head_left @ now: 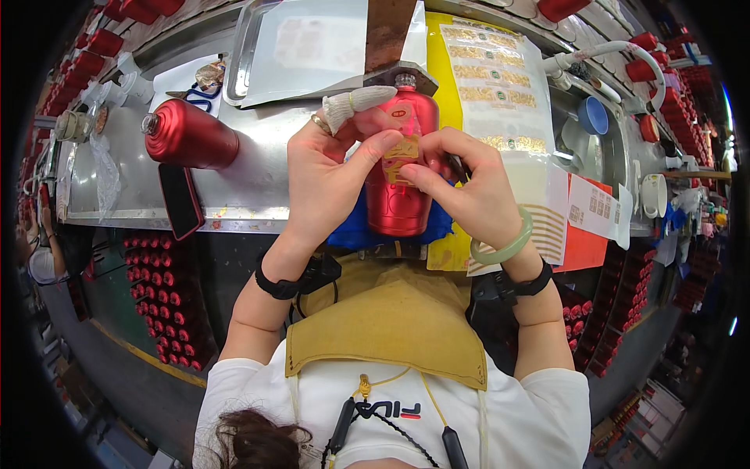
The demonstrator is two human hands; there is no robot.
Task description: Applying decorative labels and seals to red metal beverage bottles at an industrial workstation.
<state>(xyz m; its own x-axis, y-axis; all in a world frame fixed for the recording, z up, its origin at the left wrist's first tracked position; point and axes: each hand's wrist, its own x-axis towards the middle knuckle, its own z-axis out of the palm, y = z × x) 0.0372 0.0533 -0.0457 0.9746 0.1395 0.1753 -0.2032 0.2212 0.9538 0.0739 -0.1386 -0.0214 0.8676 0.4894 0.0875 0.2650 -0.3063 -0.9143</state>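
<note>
Both hands meet over a red bottle (397, 199) that lies on a blue cloth (349, 232) at the near edge of a steel bench (258, 184), its neck pointing away from the person. The left hand (324, 176) rests on the bottle's left flank, its thumb pressed down on a small gold label (401, 150) on the bottle's upper face; its forefinger, in a white knit cot (355, 103), stretches across toward the bottle's shoulder. The fingers are spread along the bottle rather than wrapped round it. The right hand (469, 187) comes in from the other side, its thumb and fingers pinched together at the right edge of the same label, touching the bottle; a pale green bangle (504, 246) sits on that wrist, and both wrists carry black bands. Just beyond the right hand lies a sheet of gold labels (492, 86) on clear backing over a yellow sheet (442, 78), and to the right of that hand are an orange sheet with white paper labels (591, 211). Well left of the left hand a second red bottle (187, 134) lies on its side, with a dark phone (180, 200) just nearer the person and blue-handled scissors (205, 95) beyond it. Beyond the left hand's fingertips is a steel tray (242, 59) holding clear film. Crates of red bottles (168, 301) stand below the bench on the left.
</note>
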